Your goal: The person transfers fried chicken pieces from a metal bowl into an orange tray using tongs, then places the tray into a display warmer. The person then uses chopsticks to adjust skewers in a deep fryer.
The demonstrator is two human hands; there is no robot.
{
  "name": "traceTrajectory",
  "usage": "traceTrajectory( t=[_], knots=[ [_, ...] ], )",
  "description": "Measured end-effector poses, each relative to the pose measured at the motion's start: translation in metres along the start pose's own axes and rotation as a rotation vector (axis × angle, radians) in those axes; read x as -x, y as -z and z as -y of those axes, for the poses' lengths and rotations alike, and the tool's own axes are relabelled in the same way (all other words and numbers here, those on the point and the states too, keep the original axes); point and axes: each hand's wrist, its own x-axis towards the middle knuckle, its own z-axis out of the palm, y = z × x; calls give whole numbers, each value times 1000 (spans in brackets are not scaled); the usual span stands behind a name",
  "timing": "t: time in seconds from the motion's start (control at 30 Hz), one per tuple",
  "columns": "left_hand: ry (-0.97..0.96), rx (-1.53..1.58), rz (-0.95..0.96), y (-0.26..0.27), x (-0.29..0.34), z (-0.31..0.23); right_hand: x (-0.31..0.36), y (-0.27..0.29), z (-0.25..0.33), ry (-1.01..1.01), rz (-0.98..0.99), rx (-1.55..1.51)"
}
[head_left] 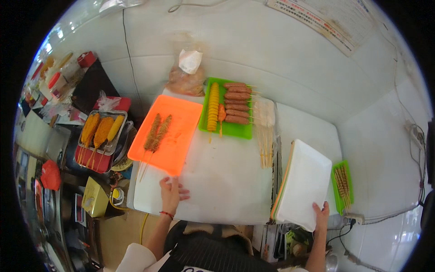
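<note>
My left hand (171, 196), a red band at its wrist, is open with fingers apart just below the near corner of an orange tray (181, 118). On that tray lie two brown crumb-coated skewers (156, 133). My right hand (321, 216) grips the near right edge of a white tray (308, 177), thumb at the rim. The white tray tops a tilted stack with green and orange edges showing. Behind, a green tray (231, 132) holds several sausage skewers (237, 96), a yellow spiral skewer (212, 106) and one small reddish skewer (221, 113).
Pale skewers (264, 122) lie right of the green tray. A smaller green tray (336, 186) with thin skewers stands far right. At left, a metal tray (118, 138) holds golden coated skewers. A plastic bag of food (186, 81) leans on the wall. Cables run along the right wall.
</note>
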Motion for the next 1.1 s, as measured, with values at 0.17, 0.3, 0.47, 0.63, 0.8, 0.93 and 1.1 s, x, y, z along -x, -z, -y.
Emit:
traceTrajectory(
  t=[0.17, 0.3, 0.47, 0.63, 0.8, 0.93, 1.1],
  knots=[
    [-208, 81, -132, 8, -50, 9, -80, 46, -38, -38, -14, 54],
    [-262, 169, -275, 8, -67, 15, -119, 62, -48, -65, 20, 147],
    [-398, 133, -420, 24, -59, 11, -159, 53, -48, -72, 92, -6],
    [-518, -63, -518, 46, -17, -12, -183, 47, -38, -168, 160, -34],
    [-525, 48, -477, 52, 44, -38, -195, 48, -37, -238, 188, -54],
    [-319, 95, -534, 24, 73, -65, -198, 53, -44, -248, 205, -84],
    [-405, -69, -148, -59, 68, -103, -184, 72, -41, -244, 259, -35]
  ],
)
